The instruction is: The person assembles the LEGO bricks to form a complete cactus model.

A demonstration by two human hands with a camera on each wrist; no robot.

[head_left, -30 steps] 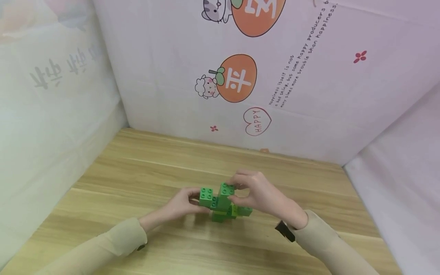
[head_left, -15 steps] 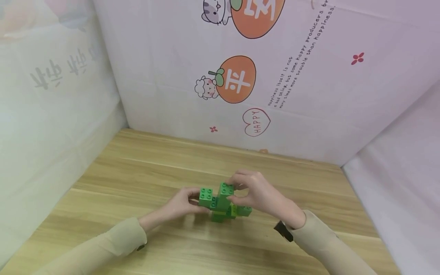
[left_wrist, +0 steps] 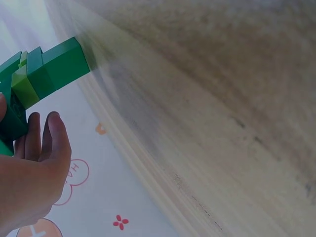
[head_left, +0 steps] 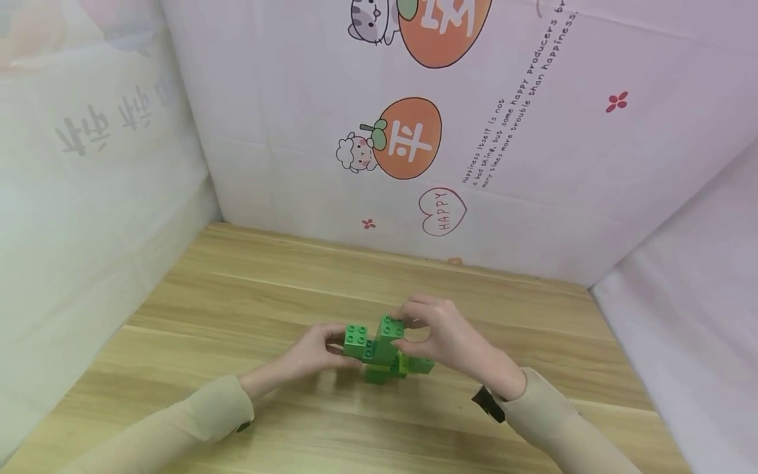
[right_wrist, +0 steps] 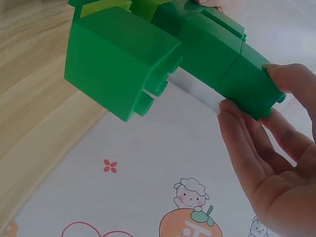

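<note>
A toy-brick build (head_left: 382,355) of green and lime studded blocks stands upright on the wooden table, branching out to both sides. My right hand (head_left: 447,332) pinches its topmost green brick (right_wrist: 252,81) between thumb and fingers. On the left side, my left hand (head_left: 314,349) holds the build around the left green brick (head_left: 355,337), its thumb in front and fingers behind. In the left wrist view the build's foot, a green brick (left_wrist: 64,64), reaches down to the tabletop. At right a further green brick (right_wrist: 121,57) sticks out sideways.
The wooden table (head_left: 266,283) runs back to a white printed cloth wall (head_left: 284,131). More cloth walls (head_left: 89,197) rise along both sides. A black strap (head_left: 489,403) sits at the right cuff.
Almost nothing differs. Both hands keep their hold on the brick build, and the build stays in the same place; the view has shifted very slightly.
</note>
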